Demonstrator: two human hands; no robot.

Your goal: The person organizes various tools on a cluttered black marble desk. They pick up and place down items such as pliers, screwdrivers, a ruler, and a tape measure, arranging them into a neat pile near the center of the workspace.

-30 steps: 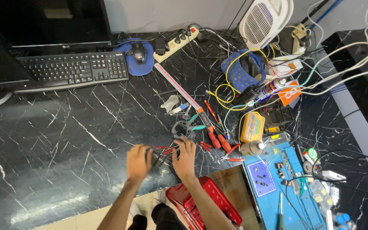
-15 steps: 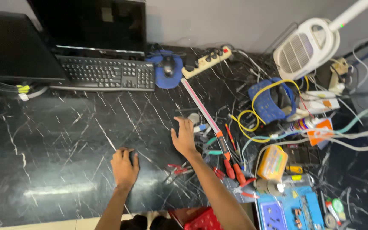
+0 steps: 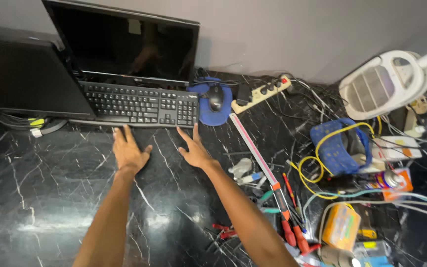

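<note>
Black keyboard [image 3: 139, 105] lies at the back of the dark marble desk [image 3: 35, 198], long axis left to right, front edge facing the person. One left hand [image 3: 128, 152] and one right hand [image 3: 195, 152] now reach just short of that edge, fingers spread wide, holding nothing; half a second ago they were lower, by the tools. Two dark monitors [image 3: 124, 44] behind; one mouse [image 3: 216, 98] right.

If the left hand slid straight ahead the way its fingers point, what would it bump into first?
Probably the black keyboard. The left hand lies flat on the dark marble table, fingers aimed at the keyboard's front edge, with only bare tabletop between.
</note>
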